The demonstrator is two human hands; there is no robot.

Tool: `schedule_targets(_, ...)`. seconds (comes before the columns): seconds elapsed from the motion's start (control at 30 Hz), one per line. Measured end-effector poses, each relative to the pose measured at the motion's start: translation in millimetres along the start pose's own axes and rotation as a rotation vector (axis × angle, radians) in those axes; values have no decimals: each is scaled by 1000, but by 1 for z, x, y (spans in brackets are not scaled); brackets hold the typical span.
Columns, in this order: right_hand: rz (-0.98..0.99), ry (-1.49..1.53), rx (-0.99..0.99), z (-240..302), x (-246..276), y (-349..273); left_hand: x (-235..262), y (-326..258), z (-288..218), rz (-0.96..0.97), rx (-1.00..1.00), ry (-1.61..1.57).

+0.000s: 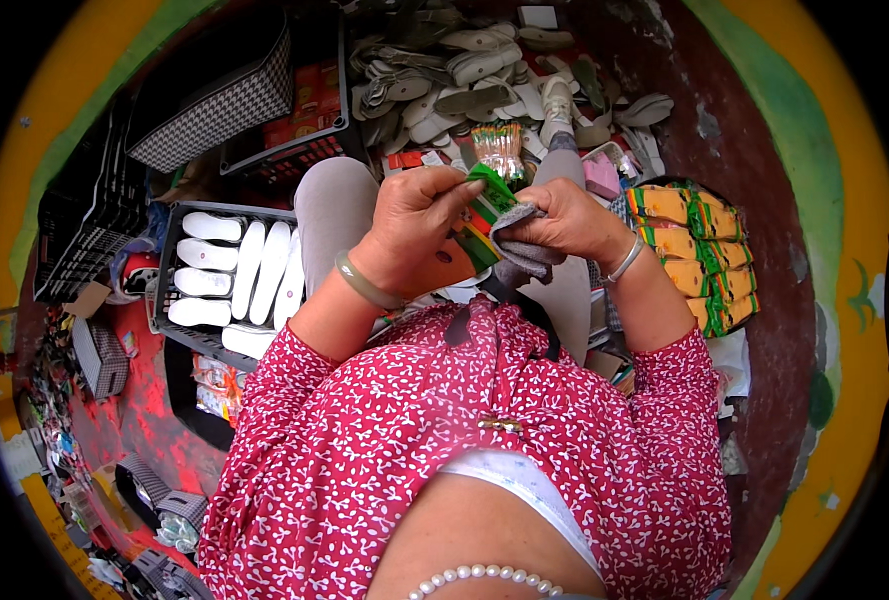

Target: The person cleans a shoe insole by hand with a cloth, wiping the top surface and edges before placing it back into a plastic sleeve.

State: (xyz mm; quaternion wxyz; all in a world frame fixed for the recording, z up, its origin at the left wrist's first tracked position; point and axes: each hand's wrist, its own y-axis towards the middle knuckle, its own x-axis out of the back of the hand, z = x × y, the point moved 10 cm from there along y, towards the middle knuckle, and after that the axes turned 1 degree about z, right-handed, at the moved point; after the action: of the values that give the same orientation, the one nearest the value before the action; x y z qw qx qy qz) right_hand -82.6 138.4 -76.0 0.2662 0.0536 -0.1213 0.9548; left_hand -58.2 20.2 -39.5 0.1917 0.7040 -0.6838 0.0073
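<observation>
My left hand [415, 230] grips a small flat packet [487, 205] with green, orange and red print, thumb and fingers pinched on its upper edge. My right hand [565, 218] holds a folded grey sock or cloth [525, 250] against the packet's right side. Both hands meet above my lap, between my knees in grey trousers. A green bangle is on my left wrist, a silver one on my right. Just beyond the hands lies a clear bundle of orange and green items [500, 148].
A black crate [170, 270] with several white insoles stands at my left. A stack of orange-and-green packets [700, 255] sits at my right. A heap of grey and white insoles [485, 70] lies ahead. A checked basket [220, 110] and black crates stand at upper left.
</observation>
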Motion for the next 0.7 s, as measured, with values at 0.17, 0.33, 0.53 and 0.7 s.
schedule_targets(0.17, -23, -40, 90, -2, 4, -2, 3, -1, 5, -32, 30, -35)
schedule_targets(0.33, -54, 6, 120, 5, 4, -5, 7, 0, 10, -51, 36, -91)
schedule_targets(0.53, -109, -99, 192, 7, 11, -3, 2, 0, 34, 28, 264, -303)
schedule_targets(0.7, -100, -32, 243, 7, 16, 10, -11, 5, 22, 251, 331, -354)
